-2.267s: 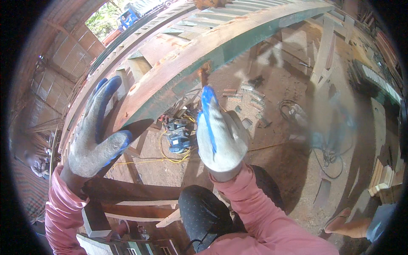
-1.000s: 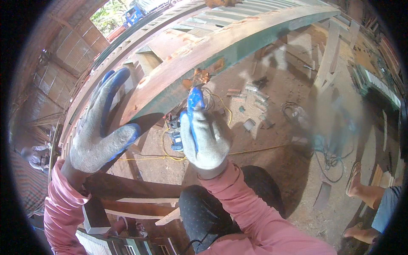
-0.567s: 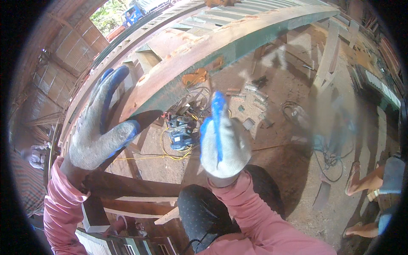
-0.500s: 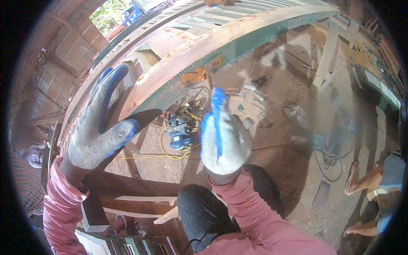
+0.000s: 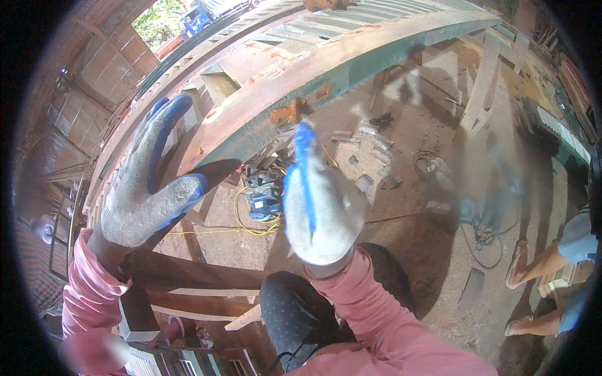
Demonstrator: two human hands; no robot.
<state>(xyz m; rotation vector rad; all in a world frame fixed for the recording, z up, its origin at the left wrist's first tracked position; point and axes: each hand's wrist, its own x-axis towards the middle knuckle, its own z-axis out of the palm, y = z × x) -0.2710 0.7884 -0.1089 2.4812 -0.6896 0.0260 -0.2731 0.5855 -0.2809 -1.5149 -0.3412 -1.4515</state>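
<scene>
My left hand (image 5: 141, 182), in a grey and blue work glove, rests with fingers spread on the near left end of a long wooden frame rail (image 5: 251, 103). The rail's upper face is bare wood; its side is painted green. Close to that green side is my right hand (image 5: 323, 213), in a matching glove, its thumb pointing away from me. The fingers of this hand are curled under and out of sight, so whatever they hold is hidden. Just beyond the thumb, an orange-brown patch (image 5: 288, 113) marks the rail's side.
Blue power tools (image 5: 263, 200) with a yellow cord lie on the floor below. Wood offcuts (image 5: 376, 147) are scattered past them. At right, another person's legs (image 5: 542, 263) show near cables (image 5: 483, 235). Dark timber (image 5: 200, 272) crosses before my knees. A slatted panel (image 5: 326, 28) extends behind the rail.
My right hand has shifted slightly left and toward me. My left hand stays in place on the rail. A blurred pinkish shape has appeared at the lower left.
</scene>
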